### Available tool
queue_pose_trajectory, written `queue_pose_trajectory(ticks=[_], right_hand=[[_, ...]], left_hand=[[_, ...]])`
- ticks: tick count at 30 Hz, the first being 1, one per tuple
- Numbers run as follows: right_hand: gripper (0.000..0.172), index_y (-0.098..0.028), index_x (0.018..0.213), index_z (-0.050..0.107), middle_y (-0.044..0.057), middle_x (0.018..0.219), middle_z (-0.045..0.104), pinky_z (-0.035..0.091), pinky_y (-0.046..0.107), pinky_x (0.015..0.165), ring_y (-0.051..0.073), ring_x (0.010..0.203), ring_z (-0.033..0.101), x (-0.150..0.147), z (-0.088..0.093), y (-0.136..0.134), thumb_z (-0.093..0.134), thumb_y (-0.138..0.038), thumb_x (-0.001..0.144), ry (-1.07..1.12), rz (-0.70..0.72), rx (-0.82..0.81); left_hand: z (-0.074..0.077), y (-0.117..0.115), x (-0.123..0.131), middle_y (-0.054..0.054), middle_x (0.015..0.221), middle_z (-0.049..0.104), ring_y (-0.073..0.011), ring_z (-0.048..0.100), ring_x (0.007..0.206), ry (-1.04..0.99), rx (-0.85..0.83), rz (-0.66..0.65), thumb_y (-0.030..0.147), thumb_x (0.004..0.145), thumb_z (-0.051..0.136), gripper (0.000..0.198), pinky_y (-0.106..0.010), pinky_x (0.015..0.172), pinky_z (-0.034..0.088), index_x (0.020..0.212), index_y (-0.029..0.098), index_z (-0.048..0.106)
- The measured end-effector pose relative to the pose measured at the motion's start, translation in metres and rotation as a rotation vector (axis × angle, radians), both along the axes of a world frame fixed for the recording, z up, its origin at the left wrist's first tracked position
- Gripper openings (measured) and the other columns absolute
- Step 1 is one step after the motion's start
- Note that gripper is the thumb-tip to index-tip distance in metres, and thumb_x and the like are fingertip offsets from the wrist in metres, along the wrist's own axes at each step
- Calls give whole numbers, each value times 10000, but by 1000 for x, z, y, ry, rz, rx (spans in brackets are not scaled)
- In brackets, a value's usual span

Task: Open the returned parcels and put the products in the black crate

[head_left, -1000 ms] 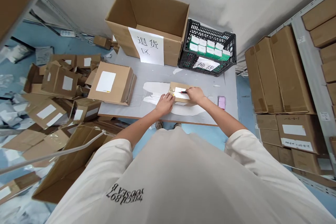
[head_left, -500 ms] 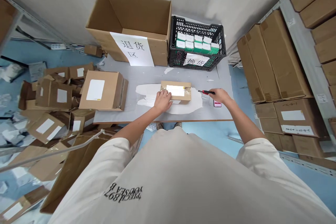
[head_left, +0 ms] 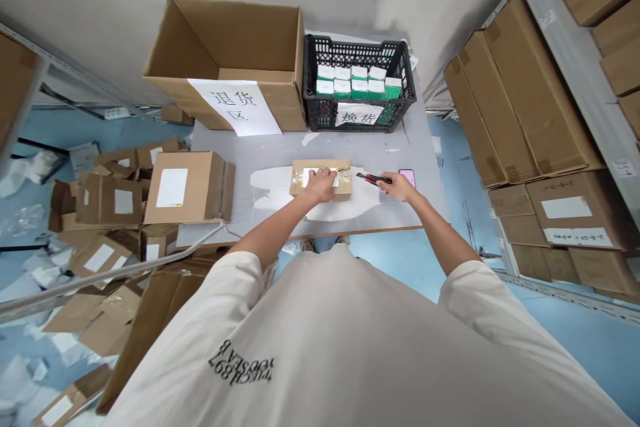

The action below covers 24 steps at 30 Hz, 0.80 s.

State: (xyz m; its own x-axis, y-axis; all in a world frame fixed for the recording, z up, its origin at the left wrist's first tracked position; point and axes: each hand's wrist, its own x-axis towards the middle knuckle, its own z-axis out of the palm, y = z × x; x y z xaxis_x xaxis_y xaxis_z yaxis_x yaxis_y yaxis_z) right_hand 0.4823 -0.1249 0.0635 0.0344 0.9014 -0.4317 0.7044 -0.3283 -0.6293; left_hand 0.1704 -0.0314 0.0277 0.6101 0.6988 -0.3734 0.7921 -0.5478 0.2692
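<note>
A small taped cardboard box (head_left: 345,185) with a white label lies on the worktable (head_left: 265,149). My left hand (head_left: 321,187) rests on top of it, fingers spread over the label. To the right of the box, my right hand (head_left: 399,185) is closed round a red and black utility knife (head_left: 373,179). The knife's tip points left, near the box's right end but apart from it. A pink-screened phone (head_left: 408,177) lies on the table just beyond my right hand.
At the back stand a large open carton (head_left: 260,97) and a black crate (head_left: 360,121) holding small white-and-green boxes. A closed box (head_left: 173,197) sits at the table's left. Discarded cartons (head_left: 107,199) pile up on the left floor; shelves with cartons (head_left: 565,207) stand at the right.
My left hand has moved right, further onto the box and its label. My right hand has brought the knife left, closer to the box. The whole view has shifted a little.
</note>
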Motion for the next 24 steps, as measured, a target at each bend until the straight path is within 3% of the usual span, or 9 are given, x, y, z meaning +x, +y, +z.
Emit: queue_pose_trajectory(ticks=[4, 8, 15, 18, 20, 24], right_hand=[[224, -216, 1100, 793, -16, 831, 761, 530, 233, 694, 161, 699, 728, -2, -10, 13, 663, -391, 1044, 84, -1, 12], [287, -208, 1184, 826, -8, 844, 782, 517, 247, 724, 164, 701, 706, -1, -12, 29, 664, -407, 1056, 54, 132, 23], [363, -263, 1370, 846, 79, 1226, 880, 485, 297, 831, 261, 1055, 760, -11, 0, 68, 622, -384, 1111, -324, 493, 20], [346, -266, 1348, 848, 114, 1301, 867, 480, 331, 856, 290, 1111, 760, -20, 5, 86, 598, -338, 1119, -442, 591, 22], [319, -263, 1298, 857, 116, 1263, 869, 474, 336, 843, 283, 1069, 755, -22, 6, 95, 609, -330, 1108, -446, 617, 21], [284, -231, 1183, 853, 62, 967, 844, 453, 299, 735, 212, 834, 701, -12, 1, 96, 652, -405, 1085, -237, 579, -133]], left_hand=[[-4, -2, 0, -235, 1507, 676, -465, 609, 1464, 1, 46, -24, 311, 839, 905, 708, -638, 1266, 386, 1483, 189, 639], [-7, -12, -5, -229, 1485, 682, -446, 657, 1421, -11, 130, -84, 316, 869, 895, 679, -698, 1369, 256, 1490, 196, 648], [-5, -25, -6, -216, 1462, 681, -413, 726, 1323, 51, 205, -107, 326, 920, 858, 669, -682, 1417, 195, 1537, 194, 634], [-5, -25, -7, -206, 1458, 685, -404, 742, 1291, 62, 220, -113, 328, 934, 849, 659, -686, 1420, 197, 1542, 203, 629], [-6, -24, -8, -203, 1455, 687, -405, 746, 1285, 54, 218, -112, 335, 934, 854, 649, -696, 1420, 195, 1531, 205, 635], [-9, -20, -10, -205, 1453, 688, -396, 760, 1257, 27, 192, -102, 360, 927, 877, 644, -719, 1423, 171, 1505, 196, 644]])
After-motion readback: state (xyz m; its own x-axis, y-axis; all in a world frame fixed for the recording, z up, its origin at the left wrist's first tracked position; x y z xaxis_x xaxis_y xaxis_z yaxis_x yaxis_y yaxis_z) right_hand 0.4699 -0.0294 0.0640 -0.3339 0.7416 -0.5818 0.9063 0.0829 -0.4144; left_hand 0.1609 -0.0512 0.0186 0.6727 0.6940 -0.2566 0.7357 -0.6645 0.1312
